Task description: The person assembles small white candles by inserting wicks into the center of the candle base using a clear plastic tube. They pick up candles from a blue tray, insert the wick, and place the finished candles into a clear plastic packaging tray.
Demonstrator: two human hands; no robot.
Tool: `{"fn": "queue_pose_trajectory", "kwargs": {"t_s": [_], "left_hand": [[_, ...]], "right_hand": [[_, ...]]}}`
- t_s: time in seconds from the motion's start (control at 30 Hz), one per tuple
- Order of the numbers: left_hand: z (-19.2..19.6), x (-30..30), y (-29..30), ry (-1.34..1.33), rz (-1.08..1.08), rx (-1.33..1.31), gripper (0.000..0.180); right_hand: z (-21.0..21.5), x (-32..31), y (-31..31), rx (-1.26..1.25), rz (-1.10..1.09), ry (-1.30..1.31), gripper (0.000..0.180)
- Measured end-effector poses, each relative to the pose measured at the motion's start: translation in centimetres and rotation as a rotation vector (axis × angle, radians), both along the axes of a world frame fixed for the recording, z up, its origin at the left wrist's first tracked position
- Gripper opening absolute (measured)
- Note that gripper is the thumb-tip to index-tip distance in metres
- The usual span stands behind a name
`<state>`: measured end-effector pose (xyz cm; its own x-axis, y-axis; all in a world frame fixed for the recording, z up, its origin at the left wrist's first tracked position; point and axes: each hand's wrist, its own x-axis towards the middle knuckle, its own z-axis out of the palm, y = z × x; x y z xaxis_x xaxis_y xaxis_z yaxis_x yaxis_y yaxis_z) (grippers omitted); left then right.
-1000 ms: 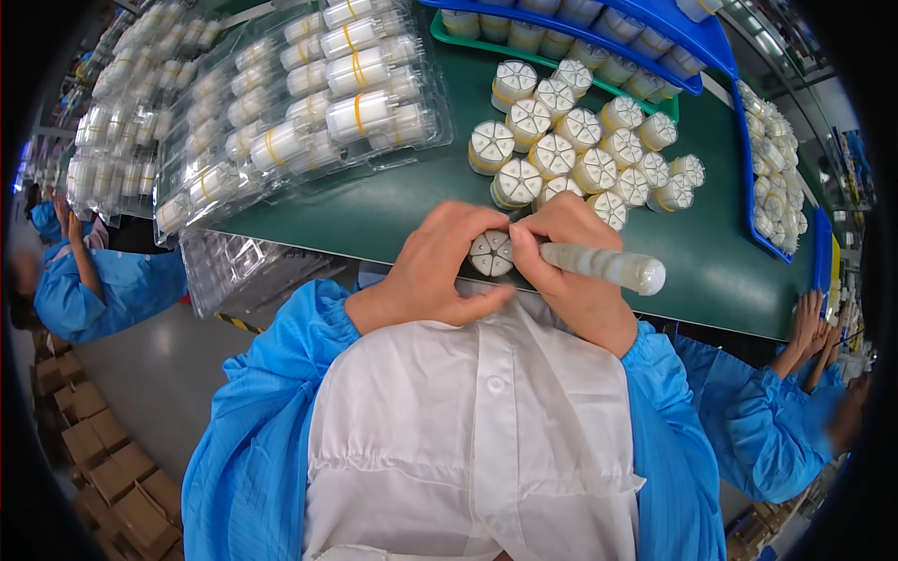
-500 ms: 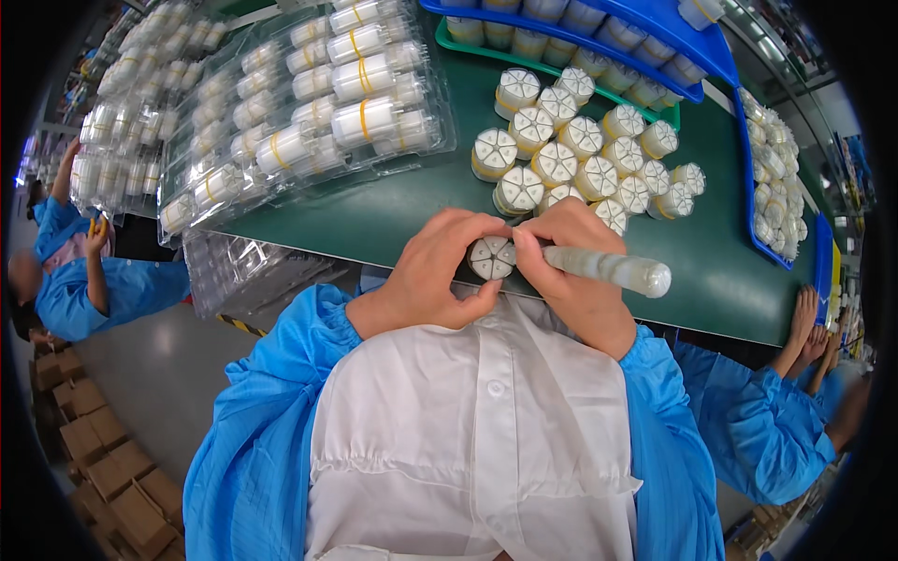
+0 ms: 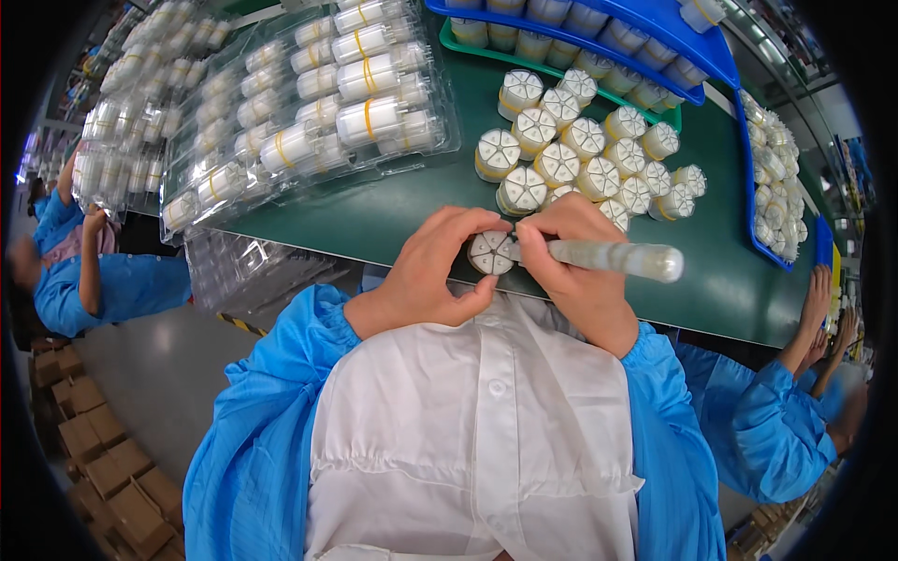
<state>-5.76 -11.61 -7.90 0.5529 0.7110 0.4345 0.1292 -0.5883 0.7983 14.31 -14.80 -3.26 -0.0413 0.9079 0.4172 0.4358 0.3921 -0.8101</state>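
Note:
My left hand [image 3: 426, 266] is closed around a short white cylinder [image 3: 491, 252] at the table's near edge, thumb and forefinger on its sides. The cylinder's round top is split into wedge-shaped segments and faces up. In my right hand [image 3: 582, 271] is a thick, whitish, pen-like tool [image 3: 627, 260], gripped like a pen. Its rounded back end points right, and its working end meets the right side of the cylinder's top; whether it touches is too small to tell. Just beyond my hands stands a group of similar cylinders [image 3: 557, 163], tops up.
Clear plastic trays [image 3: 313, 173] of white cylinders with yellow bands lie at the left of the green table [image 3: 346, 210]. Blue bins [image 3: 720, 47] and a green tray [image 3: 458, 42] hold more at the back. People in blue work at both sides; cardboard boxes [image 3: 122, 472] sit lower left.
The tool's back end has swung slightly right and up, with my right fingers shifting a little. My left hand stays on the cylinder. A person's hand at the left has lowered.

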Motion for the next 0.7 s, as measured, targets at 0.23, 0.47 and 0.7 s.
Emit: {"fn": "queue_pose_trajectory", "kwargs": {"t_s": [0.23,0.47,0.7], "left_hand": [[-1.4,-0.4,0.0,0.073,0.065,0.097,0.066],[-0.5,-0.3,-0.3,0.087,0.063,0.018,0.053],[2.8,-3.9,0.7,0.140,0.213,0.274,0.061]], "right_hand": [[-0.3,-0.1,0.1,-0.010,-0.013,-0.076,0.009],[0.1,0.1,-0.2,-0.019,0.005,-0.124,0.008],[1.4,1.3,-1.1,-0.012,-0.025,-0.134,0.006]]}}
